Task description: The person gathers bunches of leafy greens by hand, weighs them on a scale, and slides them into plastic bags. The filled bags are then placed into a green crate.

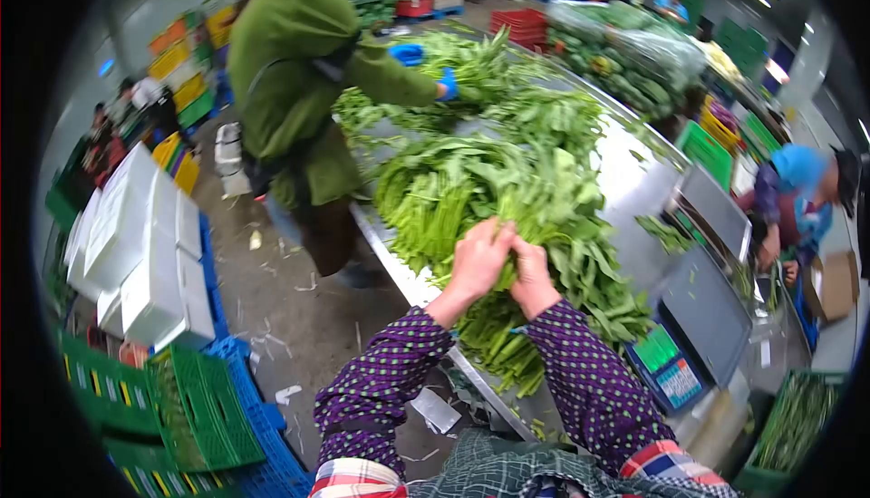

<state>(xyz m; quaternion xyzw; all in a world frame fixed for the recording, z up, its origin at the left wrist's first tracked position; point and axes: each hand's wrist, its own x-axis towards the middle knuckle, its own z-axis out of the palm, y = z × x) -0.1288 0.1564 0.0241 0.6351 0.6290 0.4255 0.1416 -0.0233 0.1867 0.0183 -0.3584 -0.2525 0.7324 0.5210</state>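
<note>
A large heap of leafy greens [489, 181] with long pale-green stems lies on the metal table in front of me. My left hand [482, 258] is closed at the near side of the heap, its fingers curled among the greens. Right beside it, almost touching, my right hand [530, 273] is also closed, with stems and leaves around it. Exactly which stems are inside each fist is hidden by the fingers. A bunch of stems [512, 353] spreads below my wrists toward the table's near edge.
A person in a green jacket [299, 81] handles greens at the table's left side. A scale [675, 371] stands at right. Beyond it another person [797, 199] works. White foam boxes [149, 253] and green crates [204, 407] fill the left floor; wrapped vegetables [625, 54] lie behind.
</note>
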